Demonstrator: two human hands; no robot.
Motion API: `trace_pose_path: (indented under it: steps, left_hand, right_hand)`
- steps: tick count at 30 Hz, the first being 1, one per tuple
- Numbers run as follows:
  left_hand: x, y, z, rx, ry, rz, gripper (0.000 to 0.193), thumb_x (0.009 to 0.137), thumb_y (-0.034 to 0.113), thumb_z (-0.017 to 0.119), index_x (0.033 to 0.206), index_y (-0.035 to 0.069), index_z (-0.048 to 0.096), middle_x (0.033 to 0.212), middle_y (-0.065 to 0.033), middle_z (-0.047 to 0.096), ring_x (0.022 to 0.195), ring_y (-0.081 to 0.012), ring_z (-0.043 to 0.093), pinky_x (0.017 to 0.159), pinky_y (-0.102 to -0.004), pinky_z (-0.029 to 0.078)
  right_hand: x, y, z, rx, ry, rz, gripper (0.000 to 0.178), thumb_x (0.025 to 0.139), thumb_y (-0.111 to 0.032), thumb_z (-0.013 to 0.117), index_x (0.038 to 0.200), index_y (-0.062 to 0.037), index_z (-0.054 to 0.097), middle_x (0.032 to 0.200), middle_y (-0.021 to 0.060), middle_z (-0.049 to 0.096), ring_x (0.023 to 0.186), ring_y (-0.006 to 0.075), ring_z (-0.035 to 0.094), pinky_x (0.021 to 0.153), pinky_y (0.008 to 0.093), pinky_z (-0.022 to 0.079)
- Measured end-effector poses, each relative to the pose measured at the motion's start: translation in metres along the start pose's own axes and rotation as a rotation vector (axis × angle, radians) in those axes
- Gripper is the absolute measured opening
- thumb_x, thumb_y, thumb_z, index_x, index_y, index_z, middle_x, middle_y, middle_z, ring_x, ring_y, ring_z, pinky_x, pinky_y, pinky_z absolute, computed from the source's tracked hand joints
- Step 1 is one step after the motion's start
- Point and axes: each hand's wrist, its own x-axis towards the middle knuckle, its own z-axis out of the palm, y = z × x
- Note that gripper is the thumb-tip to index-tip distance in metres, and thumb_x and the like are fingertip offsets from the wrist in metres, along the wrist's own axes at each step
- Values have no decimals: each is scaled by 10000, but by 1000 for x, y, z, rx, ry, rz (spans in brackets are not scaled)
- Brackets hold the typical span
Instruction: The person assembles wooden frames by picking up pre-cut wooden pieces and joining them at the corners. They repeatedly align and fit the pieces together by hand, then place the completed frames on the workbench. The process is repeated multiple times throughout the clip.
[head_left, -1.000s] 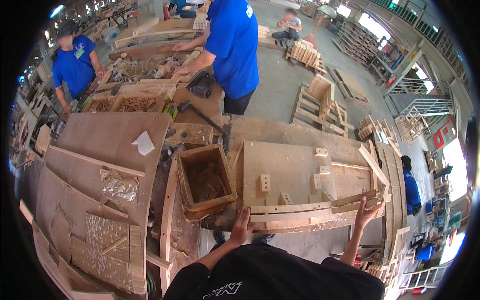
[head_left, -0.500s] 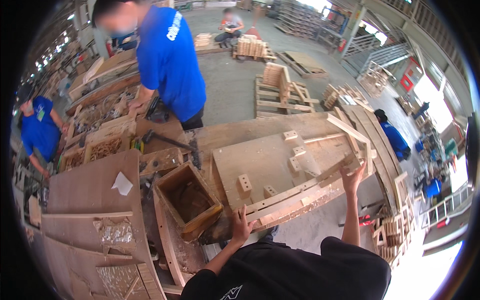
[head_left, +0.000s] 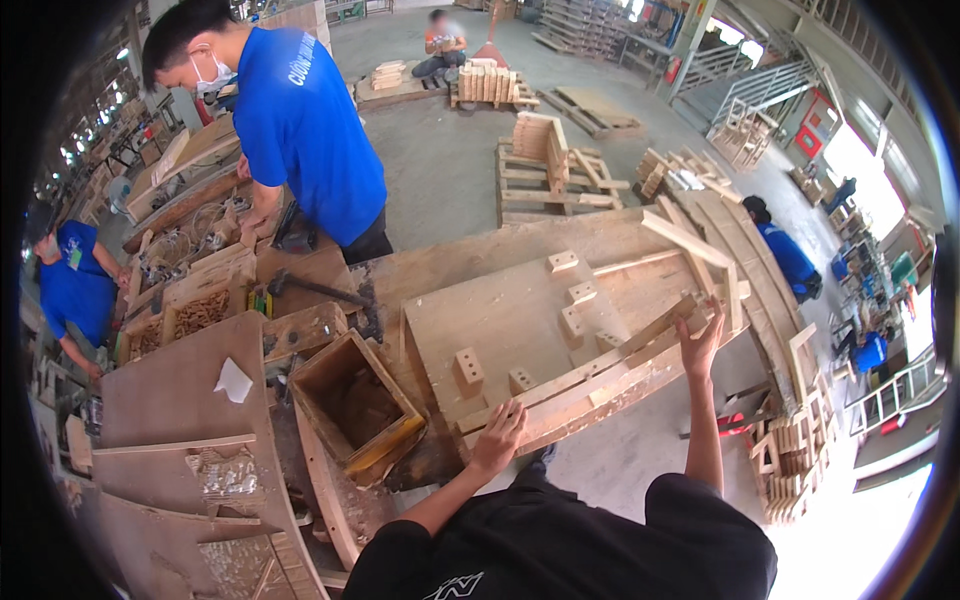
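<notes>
A long, narrow wooden rail lies slantwise along the near edge of a flat board on the workbench. My left hand is at the rail's left end, its fingers bent over the wood. At the other end my right hand grips the rail between thumb and fingers. Several small wooden blocks with drilled holes, such as this block, stand on the board. Part of the rail's right end is hidden by my right fingers.
Left of the board stands an open wooden box. A hammer lies beyond it. Angled wooden strips rest at the bench's right end. A co-worker in a blue shirt stands across at the left. A pallet stands behind the bench.
The rail's left part now sits nearer the board's edge. My left hand has shifted right along it, and my right fingers have opened wider at its end. The whole view has shifted slightly.
</notes>
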Motion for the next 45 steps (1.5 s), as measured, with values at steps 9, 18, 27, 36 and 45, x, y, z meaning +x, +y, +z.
trace_pose_path:
  steps: [9,18,27,36,45]
  left_hand:
    - [-43,-16,-37,-69,99,-399,615,825,199,667,1357,-35,466,1348,-227,515,1329,-344,432,1105,-426,333]
    - [-71,9,-9,-381,327,-817,688,876,137,645,1434,-78,307,1357,-290,474,1178,-438,531,1056,-487,397]
    - [-77,13,-4,-335,364,-789,683,898,163,629,1440,-80,292,1363,-284,474,1220,-438,495,1141,-516,266]
    - [-67,32,-18,-544,368,-950,752,874,229,685,1422,-108,295,1356,-351,441,1263,-491,437,1104,-459,325]
    - [-54,30,-6,-690,391,-1123,756,843,210,711,1412,-104,324,1296,-380,477,1256,-490,447,1055,-468,375]
  right_hand:
    - [-18,-5,1,-13,42,52,991,756,-285,812,1487,-2,207,1443,250,368,1312,418,373,1091,482,305]
    - [-34,19,36,107,56,276,899,828,-279,752,1467,58,217,1423,309,371,1297,459,391,1084,480,310]
    - [-29,21,29,191,27,221,835,846,-341,747,1427,35,279,1182,207,541,1026,281,572,829,362,485]
    - [-30,12,34,140,88,259,687,867,-295,722,1354,62,393,1214,265,544,1074,388,565,908,426,444]
    - [-29,12,32,41,95,225,829,809,-313,769,1395,70,325,1289,303,472,1205,462,447,1016,503,357]
